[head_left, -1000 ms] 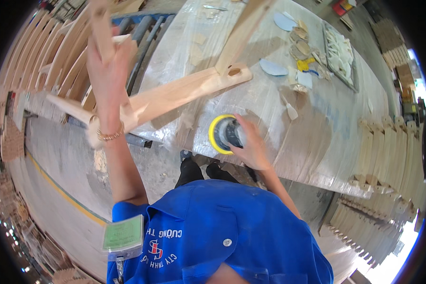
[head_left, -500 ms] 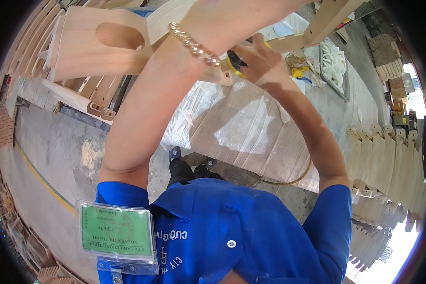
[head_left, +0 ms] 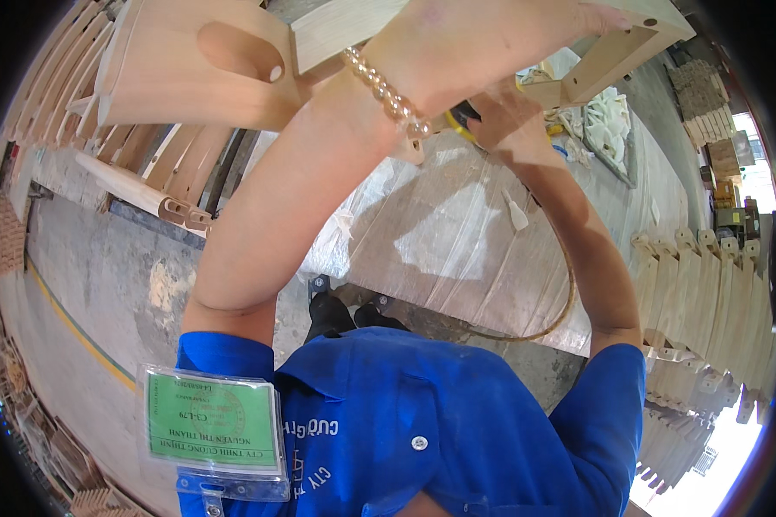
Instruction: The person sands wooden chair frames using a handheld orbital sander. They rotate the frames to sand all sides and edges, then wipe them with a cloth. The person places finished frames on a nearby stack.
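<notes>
A pale wooden frame, like part of a chair, stretches across the top. Its broad curved panel (head_left: 155,73) has an oval slot, and a bar with a corner joint (head_left: 616,65) stands at the right. My left hand (head_left: 535,34) reaches across above it, a beaded bracelet at the wrist. Its fingertips close over the right-hand bar, partly cut off by the upper edge. Below it, my right hand (head_left: 510,121) is closed around a yellow-and-black hand tool (head_left: 460,125), mostly hidden by fingers and my left forearm. A brown hose (head_left: 567,297) runs along my right forearm.
A plastic-covered work table (head_left: 440,250) lies beneath, with a white scrap (head_left: 516,211) and a tray of white material (head_left: 610,129). Slatted wooden parts (head_left: 159,172) stand at left, stacked wooden pieces (head_left: 707,293) at right. The hose loops past the table's near edge.
The wooden frame has shifted right, its slotted panel also slightly upward. My left hand has gone right with it. My right hand with the tool has moved right and a little nearer.
</notes>
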